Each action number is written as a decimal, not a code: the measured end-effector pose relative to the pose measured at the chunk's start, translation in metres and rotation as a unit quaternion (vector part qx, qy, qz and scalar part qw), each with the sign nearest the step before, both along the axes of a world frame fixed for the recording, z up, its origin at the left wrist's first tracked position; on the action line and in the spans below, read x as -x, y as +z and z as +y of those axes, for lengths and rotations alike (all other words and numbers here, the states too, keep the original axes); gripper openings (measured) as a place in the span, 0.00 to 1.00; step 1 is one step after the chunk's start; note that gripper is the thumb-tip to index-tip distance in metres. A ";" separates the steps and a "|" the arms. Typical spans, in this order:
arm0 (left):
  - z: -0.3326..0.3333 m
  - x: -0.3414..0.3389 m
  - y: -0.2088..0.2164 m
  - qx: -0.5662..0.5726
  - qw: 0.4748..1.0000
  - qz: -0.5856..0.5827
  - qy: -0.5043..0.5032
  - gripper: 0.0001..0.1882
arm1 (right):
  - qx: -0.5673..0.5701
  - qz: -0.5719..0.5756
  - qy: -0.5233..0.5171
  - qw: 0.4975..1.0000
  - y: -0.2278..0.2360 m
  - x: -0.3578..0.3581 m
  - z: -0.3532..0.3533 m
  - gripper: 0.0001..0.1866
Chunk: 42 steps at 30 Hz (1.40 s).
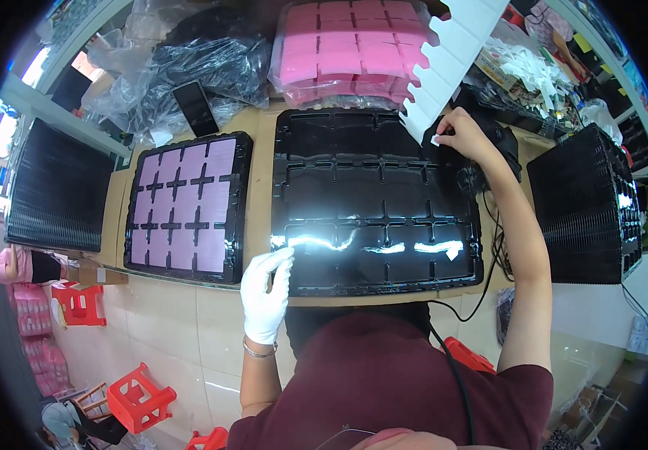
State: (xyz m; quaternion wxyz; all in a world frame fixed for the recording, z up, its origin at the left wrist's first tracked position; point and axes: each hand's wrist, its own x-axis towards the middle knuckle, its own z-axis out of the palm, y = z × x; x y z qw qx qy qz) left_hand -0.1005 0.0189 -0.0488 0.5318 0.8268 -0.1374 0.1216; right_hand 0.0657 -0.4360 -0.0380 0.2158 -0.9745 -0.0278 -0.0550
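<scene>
A large empty black compartment tray (376,199) lies in the middle of the tabletop (260,161), its near rim along the tabletop's near edge. Just beside it toward the left edge sits a second black tray (187,206) filled with pale purple squares. At the far edge, behind both, lie crumpled clear and black plastic bags (189,67), a dark phone (195,108) and a bagged stack of pink foam blocks (350,49). A white toothed strip (447,60) leans in from the far right corner, over the empty tray's far right corner. Tall stacks of black trays stand at the left end (58,187) and the right end (590,206) of the tabletop. A black cable (489,255) runs down off the right side.

The left hand (266,289), in a white glove, rests on the empty tray's near rim, fingers straight and together, holding nothing. The bare right hand (462,131) is stretched far out to the tray's far right corner, arm nearly straight, fingers pinched on a small white piece (435,140) just below the toothed strip.
</scene>
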 end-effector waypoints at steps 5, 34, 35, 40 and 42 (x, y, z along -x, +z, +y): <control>-0.003 0.000 0.003 0.004 1.000 0.005 0.001 0.10 | 0.004 0.089 0.012 0.996 0.004 -0.005 -0.007 0.11; -0.007 0.003 -0.001 0.008 1.000 0.000 -0.005 0.12 | 0.024 -0.082 0.115 0.990 -0.003 0.008 0.010 0.05; -0.008 0.003 0.000 0.017 1.000 0.002 0.000 0.11 | 0.048 -0.105 0.157 0.981 -0.004 0.011 0.008 0.06; -0.008 0.010 -0.001 0.006 1.000 0.003 0.005 0.11 | -0.294 -0.032 0.092 0.951 0.010 0.097 0.018 0.04; -0.007 0.013 0.001 0.017 1.000 0.018 0.001 0.10 | -0.506 0.032 0.015 0.862 0.016 0.130 0.020 0.03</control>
